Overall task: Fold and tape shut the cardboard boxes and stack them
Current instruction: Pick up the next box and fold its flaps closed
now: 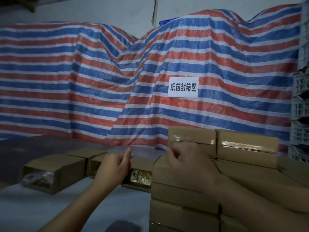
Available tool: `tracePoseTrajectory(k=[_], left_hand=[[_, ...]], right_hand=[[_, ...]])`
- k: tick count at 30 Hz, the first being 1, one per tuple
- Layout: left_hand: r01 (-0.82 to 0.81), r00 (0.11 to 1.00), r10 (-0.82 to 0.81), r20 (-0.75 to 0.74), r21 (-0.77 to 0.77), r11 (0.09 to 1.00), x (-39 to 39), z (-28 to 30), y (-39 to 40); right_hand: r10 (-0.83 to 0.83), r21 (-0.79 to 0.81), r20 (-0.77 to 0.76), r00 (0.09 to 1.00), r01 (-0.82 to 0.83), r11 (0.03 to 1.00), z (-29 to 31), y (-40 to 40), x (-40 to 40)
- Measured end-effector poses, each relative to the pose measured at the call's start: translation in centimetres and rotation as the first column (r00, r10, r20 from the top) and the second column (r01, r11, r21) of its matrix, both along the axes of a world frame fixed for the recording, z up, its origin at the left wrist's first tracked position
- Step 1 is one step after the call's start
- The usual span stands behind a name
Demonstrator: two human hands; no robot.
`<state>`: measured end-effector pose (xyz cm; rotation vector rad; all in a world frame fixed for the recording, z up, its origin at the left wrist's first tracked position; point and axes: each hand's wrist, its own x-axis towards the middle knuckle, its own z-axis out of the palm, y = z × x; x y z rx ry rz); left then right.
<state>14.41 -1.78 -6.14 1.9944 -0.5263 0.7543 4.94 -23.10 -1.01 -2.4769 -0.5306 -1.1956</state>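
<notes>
A stack of sealed cardboard boxes [184,195] rises at the right. On top sits a box [192,133] with shiny clear tape across its front. My right hand [189,159] is against that box's front left, fingers curled at the tape's end. A faint strip of clear tape [147,152] stretches from there leftward to my left hand [115,166], which pinches it with fingers pointing up. A second taped box [247,148] stands beside the top one.
Open boxes [55,171] lie on their sides on the pale table [41,206], one [140,179] showing packaged contents. A striped tarp [83,81] with a paper sign [183,87] fills the back. White crates [301,106] stand far right.
</notes>
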Motion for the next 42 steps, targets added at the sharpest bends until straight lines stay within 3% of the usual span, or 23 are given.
tracePoseTrajectory(k=[4,10,14,18,22,27,29,35,38,42], left_hand=[[-0.079,0.996,0.082,-0.034,0.092,0.993,2.0,-2.2,2.9],[-0.301,0.952,0.303,-0.039,0.052,0.952,5.4,-4.8,9.0],[-0.441,0.889,0.447,-0.099,0.075,0.894,8.1,-6.0,12.8],[-0.609,0.781,0.587,-0.214,-0.048,0.792,10.2,-8.6,17.1],[-0.631,0.753,0.602,-0.264,-0.034,0.775,12.1,-11.0,20.2],[-0.683,0.728,0.637,-0.251,-0.191,0.705,12.5,-11.6,21.5],[-0.700,0.707,0.652,-0.275,-0.144,0.699,12.9,-11.4,21.8],[-0.715,0.692,0.672,-0.263,-0.119,0.689,13.5,-11.7,21.7],[-0.715,0.691,0.646,-0.326,-0.172,0.678,13.8,-12.2,22.1],[-0.760,0.643,0.661,-0.386,-0.221,0.611,13.9,-11.8,22.4]], right_hand=[[0.063,-0.005,-0.078,0.995,-0.064,0.998,-2.0,1.8,1.0],[0.179,-0.006,-0.074,0.981,-0.179,0.984,-3.1,6.2,3.5],[0.213,-0.032,-0.109,0.971,-0.218,0.975,-3.1,9.8,6.1],[0.191,-0.076,-0.164,0.968,-0.205,0.976,-3.8,13.3,9.1],[0.163,-0.105,-0.256,0.953,-0.195,0.975,-4.9,16.7,13.1],[0.146,-0.096,-0.433,0.890,-0.206,0.974,-7.0,21.3,19.1],[0.145,-0.101,-0.467,0.872,-0.216,0.971,-7.9,23.5,21.4],[0.151,-0.150,-0.457,0.876,-0.243,0.958,-9.7,30.2,25.8],[0.158,-0.175,-0.451,0.878,-0.261,0.949,-10.2,32.8,27.1],[0.129,-0.207,-0.426,0.895,-0.235,0.950,-11.3,35.2,28.3]])
